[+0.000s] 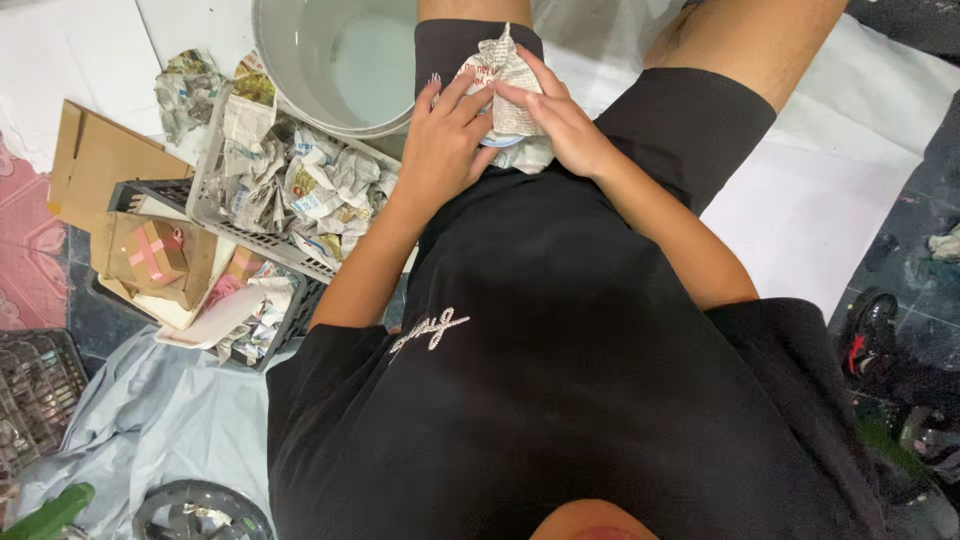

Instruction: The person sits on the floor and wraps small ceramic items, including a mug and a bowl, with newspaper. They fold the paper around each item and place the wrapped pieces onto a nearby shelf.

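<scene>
One round grey plastic basin (330, 65) stood at the top of the view, smooth-walled, with pale water in it; just beside it, to the left, one light grey slotted plastic crate (215, 190) held a heap of crumpled newspaper wads (300, 185), too tangled to count exactly; one darker crate (135, 195) below it held flat brown cardboard and one small cardboard box (158, 252) crossed with pink tape; one pale blue cloth (150, 420) lay wrinkled on the floor at the lower left; one more flat cardboard sheet (90, 160) leaned at the far left.

On the lap, against black shorts, sat one newspaper-wrapped bundle (510, 100), creased and peaked at the top, with a sliver of pale blue showing beneath the paper; the left hand (445, 145) lay on the bundle's left side, fingers spread and pressing the paper flat; the right hand (560, 120) covered its right side, fingers curled over the paper and pinching a fold near the middle; both hands touched each other at the fingertips.
</scene>
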